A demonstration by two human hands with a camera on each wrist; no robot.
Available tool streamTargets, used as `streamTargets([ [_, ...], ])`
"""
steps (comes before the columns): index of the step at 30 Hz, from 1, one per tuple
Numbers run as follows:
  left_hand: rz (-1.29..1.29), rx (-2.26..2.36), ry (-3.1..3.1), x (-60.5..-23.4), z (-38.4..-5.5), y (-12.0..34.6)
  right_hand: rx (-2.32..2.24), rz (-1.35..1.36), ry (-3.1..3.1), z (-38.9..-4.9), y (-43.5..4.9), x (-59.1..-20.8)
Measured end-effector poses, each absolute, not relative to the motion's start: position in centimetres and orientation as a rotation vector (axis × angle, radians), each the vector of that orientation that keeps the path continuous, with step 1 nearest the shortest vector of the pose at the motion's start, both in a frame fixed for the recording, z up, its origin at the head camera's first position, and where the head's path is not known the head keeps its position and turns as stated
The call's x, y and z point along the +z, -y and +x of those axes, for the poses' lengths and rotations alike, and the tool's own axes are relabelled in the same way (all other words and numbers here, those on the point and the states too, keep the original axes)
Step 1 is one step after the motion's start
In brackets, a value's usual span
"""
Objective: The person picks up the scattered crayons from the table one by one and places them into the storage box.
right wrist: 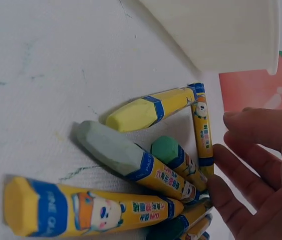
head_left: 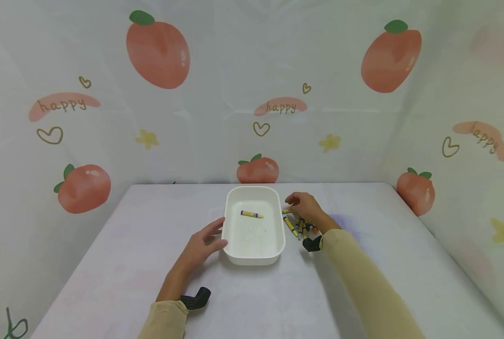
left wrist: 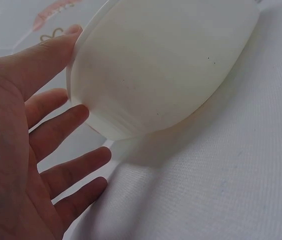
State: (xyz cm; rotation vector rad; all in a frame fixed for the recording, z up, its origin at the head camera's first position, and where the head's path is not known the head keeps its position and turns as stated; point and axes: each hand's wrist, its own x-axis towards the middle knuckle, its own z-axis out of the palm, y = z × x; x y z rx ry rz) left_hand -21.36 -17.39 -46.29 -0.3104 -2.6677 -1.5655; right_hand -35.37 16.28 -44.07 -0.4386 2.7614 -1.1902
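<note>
A white plastic tub (head_left: 253,249) stands mid-table with one yellow-wrapped crayon (head_left: 252,214) lying inside. My left hand (head_left: 201,247) is at the tub's left side, thumb and fingertips right at the rim, fingers loosely spread; the left wrist view shows this hand (left wrist: 36,130) beside the tub wall (left wrist: 160,65). To the right of the tub lies a pile of crayons (head_left: 301,226). Over its far end reaches my right hand (head_left: 306,205). In the right wrist view, fingertips of that hand (right wrist: 260,165) come right beside a yellow-wrapped crayon (right wrist: 203,130), with the thumb apart from it.
Nearer the right wrist camera, grey (right wrist: 113,150), green and yellow crayons lie crossed over one another. A white cloth (head_left: 120,263) covers the table, with a purple smudge (head_left: 345,226) on the right. Behind hangs a fruit-printed curtain (head_left: 235,61).
</note>
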Motion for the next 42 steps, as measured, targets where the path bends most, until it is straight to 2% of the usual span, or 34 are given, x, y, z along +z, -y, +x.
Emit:
streamTargets([
  [22, -0.299, -1.562, 2.667, -46.5, -21.3, 17.2, -0.908, -0.374, -2.819, -35.4, -15.9, -44.2],
  [42, -0.283, -1.566, 2.674, -46.5, -21.3, 17.2, -1.326, -0.436, -2.772, -35.1, -16.0, -42.9],
])
